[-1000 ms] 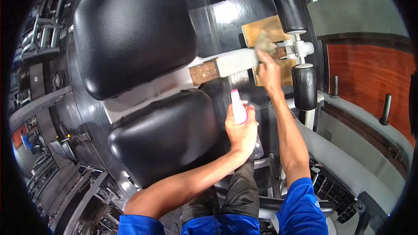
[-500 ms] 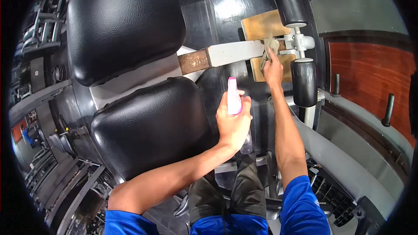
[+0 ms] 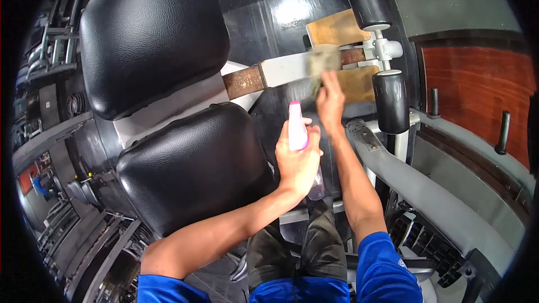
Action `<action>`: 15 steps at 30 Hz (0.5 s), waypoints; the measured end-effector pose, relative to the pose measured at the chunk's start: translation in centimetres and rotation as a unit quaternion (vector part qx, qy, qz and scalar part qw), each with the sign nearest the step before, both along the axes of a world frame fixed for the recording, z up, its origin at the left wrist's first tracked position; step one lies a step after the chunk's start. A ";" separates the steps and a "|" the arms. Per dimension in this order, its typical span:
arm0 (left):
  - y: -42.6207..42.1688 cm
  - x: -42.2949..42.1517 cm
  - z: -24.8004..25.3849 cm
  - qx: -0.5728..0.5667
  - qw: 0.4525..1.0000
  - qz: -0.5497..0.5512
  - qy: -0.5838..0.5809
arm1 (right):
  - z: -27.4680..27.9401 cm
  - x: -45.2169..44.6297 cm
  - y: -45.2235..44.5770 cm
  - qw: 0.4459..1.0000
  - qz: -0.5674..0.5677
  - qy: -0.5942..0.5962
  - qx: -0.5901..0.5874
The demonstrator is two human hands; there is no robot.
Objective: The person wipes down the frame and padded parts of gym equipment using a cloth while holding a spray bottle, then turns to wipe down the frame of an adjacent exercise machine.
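Note:
My left hand (image 3: 297,160) is wrapped round a spray bottle with a white and pink head (image 3: 297,126); its clear body (image 3: 317,187) shows below the hand. With fingers on a beige cloth (image 3: 324,63), my right hand (image 3: 331,101) presses it against the white metal bar (image 3: 284,70) of a gym machine. Motion blurs the cloth, which lies over the bar's top and near side. Past the cloth, the bar runs on as a brown, rusty-looking section toward the wooden footplate (image 3: 337,28).
A black padded seat (image 3: 193,163) and backrest (image 3: 157,33) fill the left. Black foam rollers (image 3: 391,101) stand at the bar's far end. A thick grey frame tube (image 3: 426,185) slopes along the right, beside a reddish wooden panel (image 3: 477,101).
My right hand has slid the cloth left along the bar, away from the rollers, baring the brown section. My left hand keeps the spray bottle in nearly the same place.

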State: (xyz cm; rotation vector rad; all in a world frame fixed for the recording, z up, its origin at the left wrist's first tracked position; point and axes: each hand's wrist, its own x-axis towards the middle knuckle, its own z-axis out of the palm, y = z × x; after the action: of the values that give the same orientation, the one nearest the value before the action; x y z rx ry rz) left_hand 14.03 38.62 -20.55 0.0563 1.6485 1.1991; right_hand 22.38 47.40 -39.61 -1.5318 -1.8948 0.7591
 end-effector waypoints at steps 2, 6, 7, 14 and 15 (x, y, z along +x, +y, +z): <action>-0.2 0.2 0.1 0.012 1.000 -0.010 0.001 | -1.8 0.5 1.4 0.973 -0.174 0.121 -0.095; -0.5 0.4 -0.1 0.037 0.997 -0.046 0.044 | -2.0 -3.3 2.3 0.708 -0.306 0.546 -0.328; -0.7 0.5 -0.5 0.047 0.995 -0.055 0.064 | -1.9 -5.0 2.1 0.694 -0.283 0.594 -0.291; -1.1 0.6 0.3 0.094 0.972 -0.150 0.155 | 2.5 -8.5 -3.2 0.379 0.118 0.684 -0.612; -1.1 0.5 0.2 0.106 0.973 -0.143 0.146 | 4.1 -8.6 -3.3 0.373 0.094 0.655 -0.650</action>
State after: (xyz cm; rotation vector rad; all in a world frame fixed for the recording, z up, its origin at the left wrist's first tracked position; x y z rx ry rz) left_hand 14.54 37.57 -20.36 0.6106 1.6850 1.1763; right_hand 13.74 44.08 -35.54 -0.4259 0.1608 2.7551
